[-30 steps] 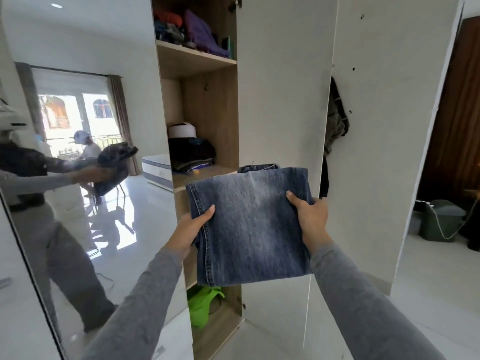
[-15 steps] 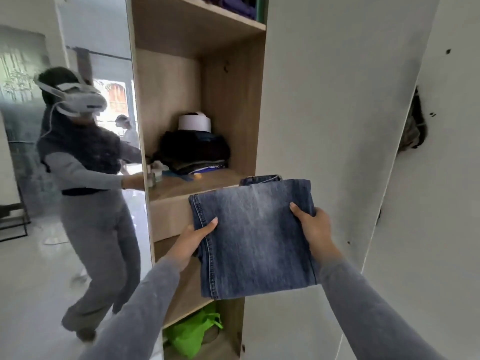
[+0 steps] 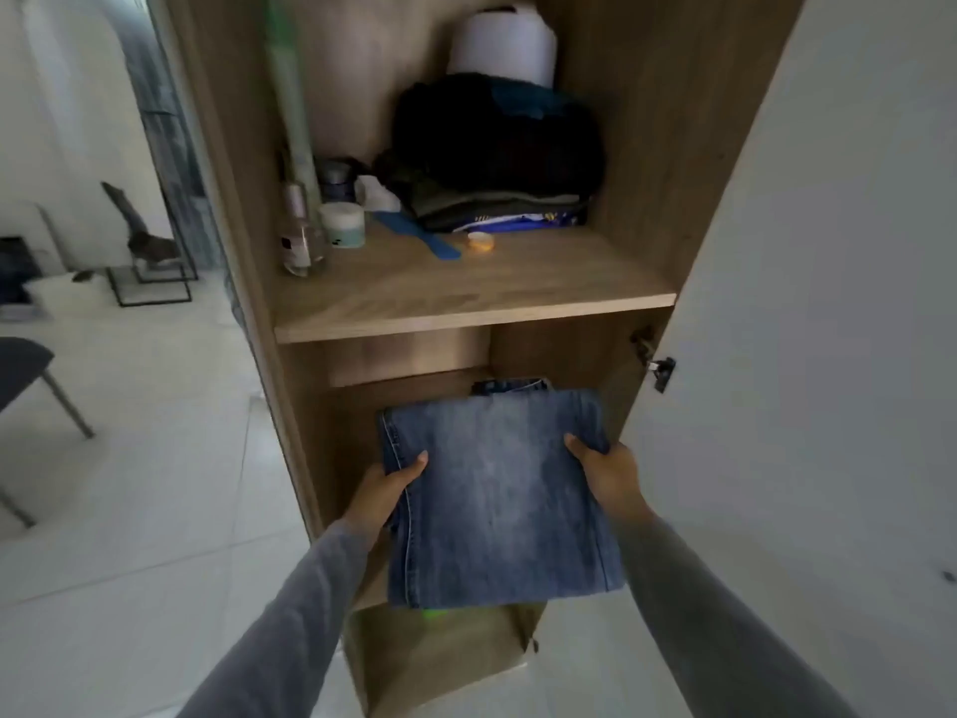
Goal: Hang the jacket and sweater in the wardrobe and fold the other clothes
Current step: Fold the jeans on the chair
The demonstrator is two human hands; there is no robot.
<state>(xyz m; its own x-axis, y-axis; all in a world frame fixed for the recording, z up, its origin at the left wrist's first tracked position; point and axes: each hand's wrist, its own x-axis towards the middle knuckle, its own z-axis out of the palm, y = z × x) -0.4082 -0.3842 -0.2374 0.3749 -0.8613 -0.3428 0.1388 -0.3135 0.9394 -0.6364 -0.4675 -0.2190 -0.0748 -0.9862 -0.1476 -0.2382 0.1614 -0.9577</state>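
A folded pair of blue jeans (image 3: 497,489) is held flat in front of the wooden wardrobe (image 3: 668,163), level with the compartment under the middle shelf (image 3: 466,308). My left hand (image 3: 386,492) grips the jeans' left edge, thumb on top. My right hand (image 3: 606,471) grips the right edge the same way. On the shelf above lies a stack of dark folded clothes (image 3: 497,152) with a white cylinder (image 3: 502,44) behind it.
On the shelf's left stand a clear bottle (image 3: 303,235), a small jar (image 3: 342,225), a blue strap (image 3: 419,238) and an orange lid (image 3: 480,242). The white wardrobe door (image 3: 808,303) stands open on the right. A chair (image 3: 31,375) stands on the tiled floor at left.
The view has closed in on the wardrobe and tilted down. The jeans, held in both hands throughout, now sit lower, in front of the compartment under the shelf.
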